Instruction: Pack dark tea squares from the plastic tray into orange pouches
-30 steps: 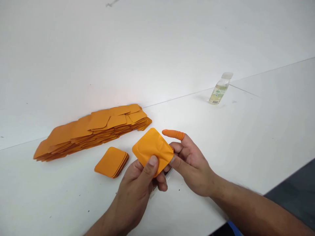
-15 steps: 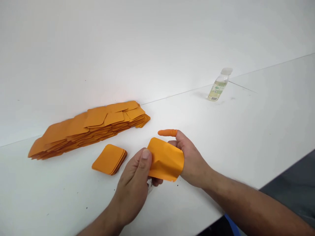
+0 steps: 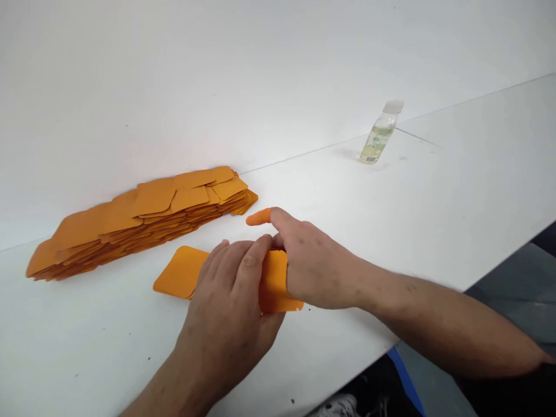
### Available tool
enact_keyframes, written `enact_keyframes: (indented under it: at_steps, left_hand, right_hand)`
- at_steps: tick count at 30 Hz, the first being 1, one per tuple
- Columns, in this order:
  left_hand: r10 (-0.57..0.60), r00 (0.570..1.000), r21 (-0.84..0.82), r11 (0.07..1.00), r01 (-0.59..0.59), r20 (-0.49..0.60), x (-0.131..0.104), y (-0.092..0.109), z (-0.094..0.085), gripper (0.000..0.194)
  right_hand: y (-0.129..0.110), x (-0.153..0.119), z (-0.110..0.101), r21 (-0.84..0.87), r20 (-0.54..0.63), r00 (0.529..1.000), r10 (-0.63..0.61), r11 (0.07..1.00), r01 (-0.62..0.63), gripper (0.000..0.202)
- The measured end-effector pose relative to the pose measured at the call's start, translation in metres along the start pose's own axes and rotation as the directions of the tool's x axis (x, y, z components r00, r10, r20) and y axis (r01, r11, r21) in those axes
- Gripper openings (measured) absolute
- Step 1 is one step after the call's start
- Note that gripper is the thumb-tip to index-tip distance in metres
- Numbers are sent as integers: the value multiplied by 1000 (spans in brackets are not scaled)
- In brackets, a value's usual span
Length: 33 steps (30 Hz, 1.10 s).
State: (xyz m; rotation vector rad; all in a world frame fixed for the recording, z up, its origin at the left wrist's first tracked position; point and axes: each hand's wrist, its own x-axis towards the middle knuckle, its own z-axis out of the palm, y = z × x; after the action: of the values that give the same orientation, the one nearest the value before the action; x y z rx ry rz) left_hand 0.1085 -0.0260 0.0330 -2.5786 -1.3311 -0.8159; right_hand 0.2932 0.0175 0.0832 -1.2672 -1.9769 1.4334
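Note:
Both hands are at one flat orange pouch (image 3: 273,284), which has rounded corners and a small notch at its lower edge. My left hand (image 3: 226,301) lies across its left part, fingers bent over the front and thumb below. At the pouch's right end, my right hand (image 3: 317,263) grips it; several of those fingertips are hidden behind it. The right index finger wears an orange finger cot (image 3: 259,216) and points left, free of the pouch. Just left of my left hand, a small stack of orange pouches (image 3: 178,272) rests on the table, partly covered by that hand.
A long, overlapping heap of orange pouches (image 3: 143,214) lies along the white wall. Farther right, a clear bottle (image 3: 379,138) with a pale cap and label stands on the white table (image 3: 391,231). The table's edge runs diagonally at lower right.
My left hand has turned from a thumb-on-top pinch to lying across the pouch's front. Both hands and the pouch are closer to the small stack. The whole view has shifted slightly.

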Motion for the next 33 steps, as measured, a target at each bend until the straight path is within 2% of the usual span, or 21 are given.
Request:
enact_keyframes:
  at_steps: [4,9,12,14,16,18,20,22,25,28,31,33]
  left_hand:
    - [-122,986,-10,993,121,-118,0,-8,-8,37]
    - [-216,967,-14,976,216,-134,2,-26,-25,29]
    - [-258,958,-28,966,257,-127,3,-41,-35,26]
    - [-297,942,-23,954,297,-155,3,-51,-44,25]
    - [-350,914,-49,936,347,-203,4,-58,-52,28]
    - [-398,884,-92,917,387,-245,4,-61,-59,31]
    - [-417,871,-136,909,394,-260,3,-60,-63,34]
    - [-411,878,-193,908,371,-245,3,-59,-63,34]
    - [-341,915,-226,929,294,-213,2,-58,-62,31]
    - [-266,949,-212,950,228,-168,1,-60,-60,30]
    - [-248,961,-219,951,217,-122,-1,-62,-59,31]
    - [-219,971,-234,953,192,-96,-3,-63,-56,36]
  right_hand:
    - [-19,11,0,-195,-14,986,-167,968,161,65]
    - [-35,19,-11,-273,26,966,-257,928,254,55]
    - [-32,24,-19,-231,1,945,-328,919,320,40]
    - [-21,31,-17,-287,27,941,-338,899,331,28]
    - [-6,38,-7,-477,167,947,-276,817,322,24]
    - [9,45,7,-678,312,934,-172,649,345,26]
    - [20,50,21,-761,356,927,-117,540,360,26]
    - [24,54,29,-784,348,933,-95,516,345,25]
    - [25,59,33,-801,331,942,-62,509,315,28]
    - [25,63,31,-801,326,942,-75,508,318,29]
    - [26,64,26,-785,333,937,-110,518,340,30]
    - [24,62,19,-785,297,944,-140,526,326,33]
